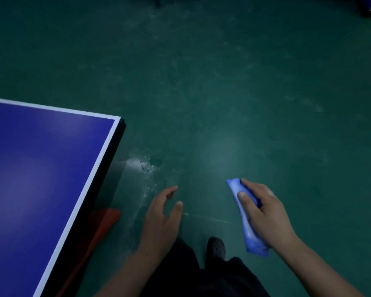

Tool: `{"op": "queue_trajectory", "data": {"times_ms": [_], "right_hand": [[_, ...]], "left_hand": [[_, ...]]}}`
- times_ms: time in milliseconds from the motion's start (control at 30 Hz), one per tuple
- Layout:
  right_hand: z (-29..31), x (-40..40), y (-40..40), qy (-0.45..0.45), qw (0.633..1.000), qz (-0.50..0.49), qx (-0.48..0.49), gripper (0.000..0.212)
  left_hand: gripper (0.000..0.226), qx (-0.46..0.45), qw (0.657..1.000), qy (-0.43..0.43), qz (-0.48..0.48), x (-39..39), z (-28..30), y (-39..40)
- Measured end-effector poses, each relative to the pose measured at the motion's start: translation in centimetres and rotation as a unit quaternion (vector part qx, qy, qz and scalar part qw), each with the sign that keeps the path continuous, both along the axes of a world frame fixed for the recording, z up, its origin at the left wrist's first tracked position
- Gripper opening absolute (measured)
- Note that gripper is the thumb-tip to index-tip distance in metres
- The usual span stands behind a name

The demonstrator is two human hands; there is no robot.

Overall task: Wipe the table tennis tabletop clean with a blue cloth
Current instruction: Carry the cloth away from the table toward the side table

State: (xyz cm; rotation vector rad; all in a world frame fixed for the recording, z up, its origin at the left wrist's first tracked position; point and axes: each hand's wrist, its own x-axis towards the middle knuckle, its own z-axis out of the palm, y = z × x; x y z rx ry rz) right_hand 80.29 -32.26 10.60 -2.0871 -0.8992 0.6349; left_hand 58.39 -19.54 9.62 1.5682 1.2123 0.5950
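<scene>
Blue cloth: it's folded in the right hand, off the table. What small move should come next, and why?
Probably swing the right hand left to set the blue cloth on the tabletop near its corner: the cloth hangs over the floor, and the left hand is empty.

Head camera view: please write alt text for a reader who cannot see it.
A person stands beside the corner of a blue table tennis table, the right hand gripping a rolled blue cloth off the tabletop. The left hand hangs open and empty over the scuffed green floor; one dark shoe shows below.
</scene>
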Motion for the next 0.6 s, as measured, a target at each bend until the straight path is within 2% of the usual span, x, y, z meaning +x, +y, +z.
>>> {"op": "queue_trajectory", "data": {"times_ms": [100,300,433,600], "right_hand": [[0.4,4.8,8.3,-0.003,1.000,0.026,0.001,0.033],[-1.4,11.2,28.0,0.016,0.997,0.072,-0.006,0.033],[-2.0,14.6,41.4,0.027,0.997,0.063,-0.023,0.030],[0.1,20.5,57.1,0.023,0.997,0.073,-0.027,0.032]], "left_hand": [[0.031,0.023,0.999,0.008,0.025,3.0,0.7,6.6],[0.035,-0.027,0.995,-0.011,0.097,8.1,-1.7,23.0],[0.033,-0.051,0.992,-0.011,0.113,11.5,-3.2,35.8],[0.032,-0.048,0.995,-0.009,0.091,18.0,-1.6,53.1]]}}
